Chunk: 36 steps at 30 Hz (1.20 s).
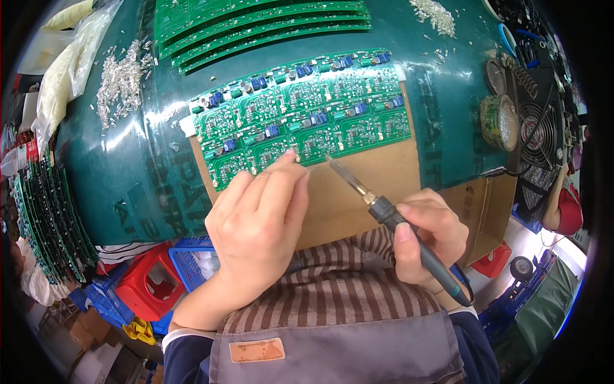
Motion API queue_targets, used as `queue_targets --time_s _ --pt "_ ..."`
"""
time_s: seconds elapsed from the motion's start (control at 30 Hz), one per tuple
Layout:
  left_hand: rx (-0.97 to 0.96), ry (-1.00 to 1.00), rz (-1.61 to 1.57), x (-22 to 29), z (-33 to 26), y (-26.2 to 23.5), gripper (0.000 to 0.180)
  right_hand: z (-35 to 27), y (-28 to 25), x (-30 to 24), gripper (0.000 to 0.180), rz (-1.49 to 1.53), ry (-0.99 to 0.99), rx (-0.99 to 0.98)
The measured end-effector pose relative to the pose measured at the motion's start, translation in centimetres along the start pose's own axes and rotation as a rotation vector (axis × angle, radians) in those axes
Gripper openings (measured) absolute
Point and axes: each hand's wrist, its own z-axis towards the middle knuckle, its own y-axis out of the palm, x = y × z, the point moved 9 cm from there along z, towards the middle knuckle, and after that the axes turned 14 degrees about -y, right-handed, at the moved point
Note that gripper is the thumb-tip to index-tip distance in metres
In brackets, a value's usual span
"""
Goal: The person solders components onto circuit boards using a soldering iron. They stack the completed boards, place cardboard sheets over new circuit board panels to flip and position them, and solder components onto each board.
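Observation:
My right hand [430, 237] grips a soldering iron [385, 211] by its dark handle, and the metal tip points up and left to the near edge of a green circuit board panel [313, 137]. The tip is at or just above that edge; contact cannot be made out. My left hand [259, 214] is closed, its fingers drawn together, with the index fingertip on the panel's near edge, left of the iron's tip. Anything pinched in those fingers is hidden. Blue and green components stand in rows on the panel, which rests on a brown cardboard sheet [358, 192].
Behind lie stacked green boards [262, 29]. Small clear parts form a left pile [121, 86] and a right pile [435, 17]. A round tin [499, 121] and a fan [538, 131] stand right. More boards [51, 221] stand upright left, near a red stool [150, 285].

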Motion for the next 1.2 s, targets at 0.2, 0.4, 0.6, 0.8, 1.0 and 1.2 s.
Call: queue_targets --time_s 0.2,0.4,0.6,0.8,1.0,1.2 --pt "0.049 -0.057 0.010 -1.7 -0.8 -2.0 0.017 0.9 2.4 -1.5 0.019 0.041 -0.100 -0.051" --pt "0.089 -0.061 0.044 -2.7 -1.4 -1.4 0.021 1.1 3.5 -1.5 0.014 0.035 -0.099 -0.044" --pt "0.098 -0.009 0.032 -2.6 -1.2 -1.5 0.019 1.0 4.0 -1.0 0.016 0.035 -0.056 -0.037" --pt "0.077 0.002 0.048 -2.6 -1.3 -1.4 0.017 1.1 4.1 -1.4 0.017 0.036 -0.075 -0.062" --pt "0.027 -0.022 0.036 -2.7 -1.2 -2.0 0.013 0.8 3.5 -1.5 0.020 0.059 -0.055 -0.024" --pt "0.082 -0.179 0.044 -4.6 -2.0 -4.0 0.012 2.1 5.3 -2.4 0.017 0.086 -0.118 -0.071"
